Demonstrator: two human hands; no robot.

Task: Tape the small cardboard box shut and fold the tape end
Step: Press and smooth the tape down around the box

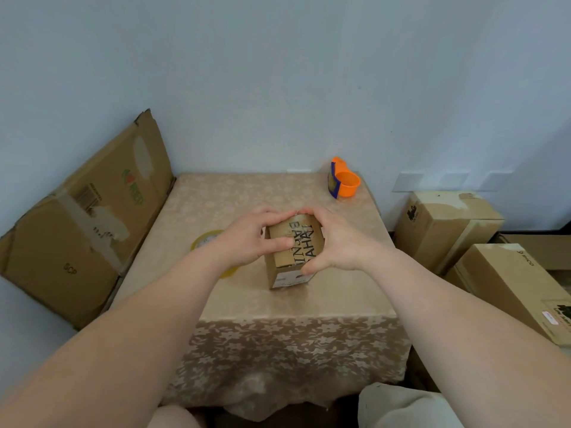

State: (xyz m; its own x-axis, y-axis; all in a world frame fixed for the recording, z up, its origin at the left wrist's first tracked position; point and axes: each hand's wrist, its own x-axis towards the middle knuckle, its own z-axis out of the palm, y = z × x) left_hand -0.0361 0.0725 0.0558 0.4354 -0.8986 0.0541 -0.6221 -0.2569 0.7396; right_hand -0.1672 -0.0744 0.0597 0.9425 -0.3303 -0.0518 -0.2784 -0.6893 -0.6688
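Note:
A small cardboard box (292,257) with black lettering on its top flaps stands on the table (247,304) near the middle. My left hand (251,239) grips its left side, thumb pressing down on the top flap. My right hand (332,242) cups its right side, fingers curled over the far edge and thumb at the near corner. A roll of clear yellowish tape (206,239) lies flat on the table to the left, mostly hidden behind my left hand. An orange tape dispenser (344,179) stands at the table's far right corner.
The table wears a beige floral cloth and sits against a pale wall. A large flattened cardboard sheet (83,223) leans against the wall at left. Two closed cardboard boxes (445,227) (509,288) stand on the floor to the right.

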